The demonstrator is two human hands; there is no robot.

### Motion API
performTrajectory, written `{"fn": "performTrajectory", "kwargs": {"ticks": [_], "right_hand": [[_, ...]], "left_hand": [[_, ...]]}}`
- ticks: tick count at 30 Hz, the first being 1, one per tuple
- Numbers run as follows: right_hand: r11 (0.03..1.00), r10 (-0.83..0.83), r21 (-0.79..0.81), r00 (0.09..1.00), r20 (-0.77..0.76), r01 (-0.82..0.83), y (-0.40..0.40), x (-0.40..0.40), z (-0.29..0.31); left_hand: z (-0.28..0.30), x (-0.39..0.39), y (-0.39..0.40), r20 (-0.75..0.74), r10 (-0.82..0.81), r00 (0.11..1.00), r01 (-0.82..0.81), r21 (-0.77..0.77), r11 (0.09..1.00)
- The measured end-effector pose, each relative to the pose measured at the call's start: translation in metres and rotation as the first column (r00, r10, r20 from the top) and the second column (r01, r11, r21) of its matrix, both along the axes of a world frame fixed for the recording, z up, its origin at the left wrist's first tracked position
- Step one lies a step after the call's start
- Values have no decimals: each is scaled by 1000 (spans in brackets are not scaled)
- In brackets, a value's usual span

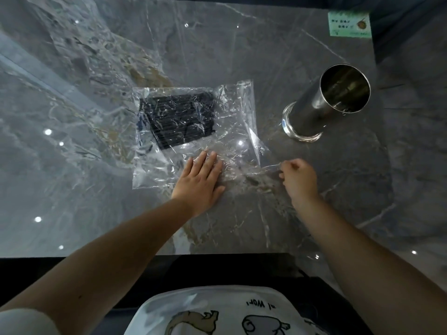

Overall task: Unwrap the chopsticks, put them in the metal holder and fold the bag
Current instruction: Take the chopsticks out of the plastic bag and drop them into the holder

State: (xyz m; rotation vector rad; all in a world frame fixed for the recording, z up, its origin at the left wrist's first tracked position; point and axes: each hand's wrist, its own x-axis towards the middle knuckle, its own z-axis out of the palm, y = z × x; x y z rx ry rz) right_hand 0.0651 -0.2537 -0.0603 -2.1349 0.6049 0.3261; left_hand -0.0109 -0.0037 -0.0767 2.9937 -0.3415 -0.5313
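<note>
On the bench your left hand lies flat, fingers spread, on the bag; right hand fingers pinch its corner; chopsticks still wrapped, holder empty.

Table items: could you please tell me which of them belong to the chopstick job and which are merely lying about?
Part of the job:
- clear plastic bag, pressed flat by the left hand, its corner pinched by the right hand
- black chopsticks inside it
- metal holder, empty

Lying about:
- green card at the far corner
</note>
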Motion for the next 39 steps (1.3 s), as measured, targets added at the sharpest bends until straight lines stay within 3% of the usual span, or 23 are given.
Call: {"fn": "performTrajectory", "kwargs": {"ticks": [2, 4, 6, 9, 12, 15, 17, 20, 22, 26, 30, 32, 34, 37, 39], "right_hand": [[997, -70, 25, 996, -57, 72, -5, -5, -1], [999, -14, -38, 1000, -21, 13, -7, -6, 2], [978, 132, -173, 989, 68, -118, -5, -2, 9], [893, 392, -308, 903, 175, -328, 19, 17, 21], [755, 597, -409, 796, 103, -513, 47, 41, 23], [637, 664, -490, 746, -43, -595, 59, 59, 14], [668, 629, -452, 773, -79, -590, 56, 63, 7], [870, 390, -304, 919, -59, -389, 35, 59, 2], [927, 282, -234, 956, -77, -292, 20, 52, 0], [918, 298, -231, 945, -135, -322, 10, 47, 0], [889, 341, -307, 939, -49, -339, 24, 54, 14], [807, 494, -415, 866, 83, -420, 34, 50, 26], [610, 734, -566, 665, 138, -555, 44, 37, 36], [315, 937, -637, 336, 93, -704, 54, 3, 38], [134, 983, -609, 181, -16, -781, 58, -21, 29]], "left_hand": [[2, -5, 2, -13, 4, 1000, -4, -6, 1000], [6, -8, 3, -24, 8, 1000, -9, -26, 1000], [9, -8, 4, -18, 7, 1000, -8, -53, 999], [16, 2, 4, 48, 14, 999, -8, -115, 993], [18, 30, 1, 92, 20, 996, -10, -117, 993], [13, 59, -1, 65, 31, 997, -28, -52, 998], [5, 66, 1, 35, 21, 999, -21, 0, 1000], [-4, 62, 6, 36, -1, 999, 0, 32, 1000], [-7, 60, 8, 48, -19, 999, 18, 25, 1000], [-9, 59, 10, 46, -45, 998, 44, 27, 999], [-5, 59, 10, 35, -54, 998, 53, 28, 998], [2, 58, 9, 50, -64, 997, 64, 15, 998], [11, 53, 14, 92, -72, 993, 75, -33, 997], [20, 28, 36, 136, -74, 988, 89, -106, 990], [21, 1, 59, 101, -67, 993, 76, -85, 993]]}}
